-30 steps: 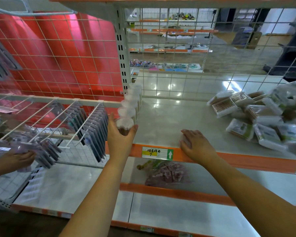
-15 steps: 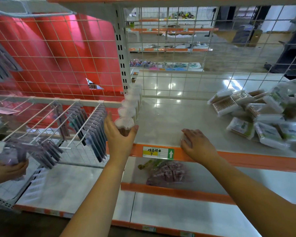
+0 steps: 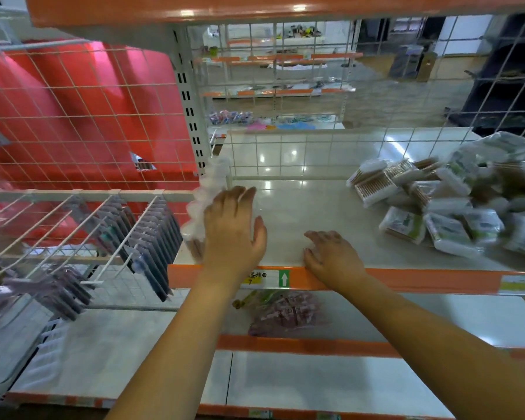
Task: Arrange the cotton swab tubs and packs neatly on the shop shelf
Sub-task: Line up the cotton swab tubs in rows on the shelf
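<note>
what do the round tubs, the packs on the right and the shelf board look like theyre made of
Round tubs: probably translucent plastic; pale lids, brownish contents showing through, though blurred.
Packs: clear glossy plastic film or thin boxes, it seems; swab sticks visible inside, highlights on top.
Shelf board: likely painted metal, smooth and semi-gloss; it mirrors ceiling lights. Its orange front strip looks like plastic or painted metal.

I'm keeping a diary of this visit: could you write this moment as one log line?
left hand: open, fingers straight, beside tub row | right hand: open, flat on shelf front | packs: heaped at right
</note>
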Tool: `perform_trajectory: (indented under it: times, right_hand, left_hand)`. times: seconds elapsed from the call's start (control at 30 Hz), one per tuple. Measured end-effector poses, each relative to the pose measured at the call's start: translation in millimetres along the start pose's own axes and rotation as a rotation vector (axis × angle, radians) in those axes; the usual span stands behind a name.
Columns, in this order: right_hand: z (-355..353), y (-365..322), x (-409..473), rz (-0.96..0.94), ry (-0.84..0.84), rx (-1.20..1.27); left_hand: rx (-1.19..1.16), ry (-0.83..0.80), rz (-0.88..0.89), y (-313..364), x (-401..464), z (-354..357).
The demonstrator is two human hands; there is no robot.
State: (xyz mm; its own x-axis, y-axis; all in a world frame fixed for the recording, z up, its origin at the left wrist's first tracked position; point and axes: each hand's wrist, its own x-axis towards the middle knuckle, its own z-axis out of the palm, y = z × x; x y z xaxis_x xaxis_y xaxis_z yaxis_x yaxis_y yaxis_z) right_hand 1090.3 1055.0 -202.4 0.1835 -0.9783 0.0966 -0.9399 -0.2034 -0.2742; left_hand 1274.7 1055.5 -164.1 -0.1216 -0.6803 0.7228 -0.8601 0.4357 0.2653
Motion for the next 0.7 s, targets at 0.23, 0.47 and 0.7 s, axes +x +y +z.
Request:
perform_trajectory:
  times: [0.23,0.47,0.7]
  right_hand:
    - [-25.3,16.8,-1.9,-0.036,0.13,-0.129]
    - [-42.1,57.8,-14.7,-0.024,0.136,-0.224]
    - [-60.7,109.3,-33.6,0.028,0.121,-0.222]
  left_hand:
    - [0.211,-0.326,0.065,42.3,16.6,35.1]
    - [0.208,-0.518,0.066,92.2,22.3,73.2]
    - [0.205,-0.503,0.122,138.0,26.5,112.7]
